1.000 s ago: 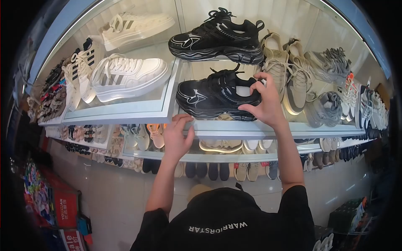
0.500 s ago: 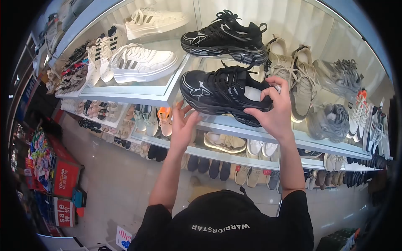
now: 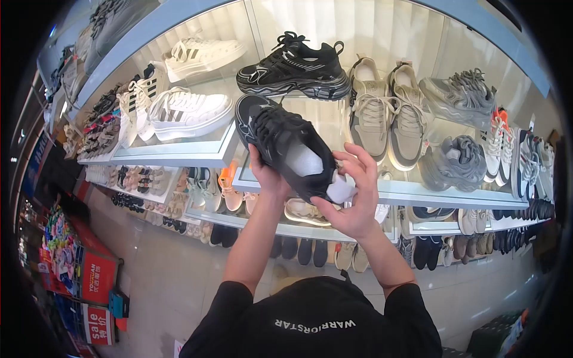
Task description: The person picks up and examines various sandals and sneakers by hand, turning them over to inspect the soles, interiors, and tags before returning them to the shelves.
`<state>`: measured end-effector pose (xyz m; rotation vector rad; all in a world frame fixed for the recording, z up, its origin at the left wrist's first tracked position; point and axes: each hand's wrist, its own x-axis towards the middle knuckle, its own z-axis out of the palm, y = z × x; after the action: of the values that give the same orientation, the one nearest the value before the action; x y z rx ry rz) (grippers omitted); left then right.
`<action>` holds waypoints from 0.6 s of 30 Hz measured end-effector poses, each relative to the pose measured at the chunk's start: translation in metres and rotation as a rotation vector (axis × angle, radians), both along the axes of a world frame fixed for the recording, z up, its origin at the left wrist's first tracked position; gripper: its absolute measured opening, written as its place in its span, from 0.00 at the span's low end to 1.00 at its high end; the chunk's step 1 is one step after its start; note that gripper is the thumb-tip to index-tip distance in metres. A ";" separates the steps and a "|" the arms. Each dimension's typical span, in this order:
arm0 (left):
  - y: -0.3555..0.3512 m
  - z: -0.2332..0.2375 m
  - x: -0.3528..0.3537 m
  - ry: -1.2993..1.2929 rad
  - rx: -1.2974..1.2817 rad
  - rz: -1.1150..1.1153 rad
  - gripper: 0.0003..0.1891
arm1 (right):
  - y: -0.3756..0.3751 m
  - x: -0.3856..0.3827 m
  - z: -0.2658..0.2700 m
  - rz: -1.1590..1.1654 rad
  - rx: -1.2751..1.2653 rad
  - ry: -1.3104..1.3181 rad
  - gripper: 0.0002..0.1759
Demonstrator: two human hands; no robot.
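Observation:
A black chunky lace-up sneaker (image 3: pixel 274 134) is held above the shelf edge, tilted with its opening and pale insole facing me. My left hand (image 3: pixel 268 174) is closed round its side and underside near the middle. At the heel, my right hand (image 3: pixel 357 200) is curled, thumb against the shoe and fingers round a small white wad (image 3: pixel 340 190) that looks like paper or cloth. Behind it, a matching black sneaker (image 3: pixel 298 74) stands on the lit display shelf (image 3: pixel 322 122).
White striped sneakers (image 3: pixel 191 113) stand on the left shelf. Grey-beige lace-ups (image 3: pixel 376 119) and grey sneakers (image 3: pixel 456 161) occupy the right side. Lower shelves carry more shoes. A red sale bin (image 3: pixel 98 274) stands on the floor at left.
The sneaker has turned heel-down and come off the shelf towards me. My left hand has moved under its side; my right hand has moved down and left, and the white wad now shows.

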<state>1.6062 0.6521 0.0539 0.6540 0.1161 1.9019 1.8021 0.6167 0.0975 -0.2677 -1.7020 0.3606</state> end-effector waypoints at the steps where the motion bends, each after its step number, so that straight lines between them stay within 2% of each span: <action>1: 0.002 0.001 0.000 -0.025 0.016 -0.039 0.41 | -0.003 0.004 0.002 0.094 -0.073 0.002 0.45; 2: 0.003 0.002 0.001 -0.019 -0.019 -0.002 0.41 | -0.001 0.000 -0.004 0.196 -0.119 0.141 0.46; 3: 0.008 -0.004 -0.004 -0.021 -0.023 0.001 0.41 | -0.001 0.003 -0.004 0.199 -0.125 0.139 0.46; 5: 0.014 -0.023 -0.018 -0.034 -0.021 -0.245 0.40 | -0.002 0.013 -0.001 0.251 -0.242 -0.035 0.47; 6: 0.006 -0.006 -0.006 -0.058 -0.036 -0.157 0.41 | -0.007 0.013 0.000 0.256 -0.282 -0.047 0.44; 7: 0.003 0.000 -0.003 -0.061 -0.010 -0.180 0.40 | -0.012 0.014 -0.001 0.266 -0.285 -0.052 0.44; 9: 0.003 0.004 0.001 -0.055 -0.078 -0.080 0.40 | -0.023 0.015 -0.005 0.468 -0.621 -0.087 0.39; 10: 0.004 0.002 -0.001 -0.019 -0.033 -0.060 0.40 | -0.027 0.015 -0.003 0.483 -0.619 -0.085 0.34; 11: 0.002 0.001 -0.002 -0.020 -0.039 -0.055 0.40 | -0.027 0.015 -0.006 0.488 -0.625 -0.086 0.34; 13: -0.002 0.005 -0.002 0.009 -0.040 -0.014 0.41 | -0.026 0.015 -0.013 0.622 -0.916 -0.145 0.32; 14: -0.003 0.006 0.001 -0.009 -0.086 0.009 0.41 | -0.026 0.014 -0.017 0.731 -1.018 -0.115 0.25; 15: -0.002 0.005 0.001 -0.009 -0.092 0.008 0.41 | -0.028 0.012 -0.017 0.731 -1.025 -0.113 0.25; 18: -0.001 0.003 0.003 0.054 -0.124 0.048 0.41 | -0.036 0.005 -0.008 0.704 -1.108 0.036 0.17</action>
<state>1.6089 0.6509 0.0568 0.6235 0.2840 1.9071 1.8076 0.5810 0.0896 -0.4398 -1.3542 1.8157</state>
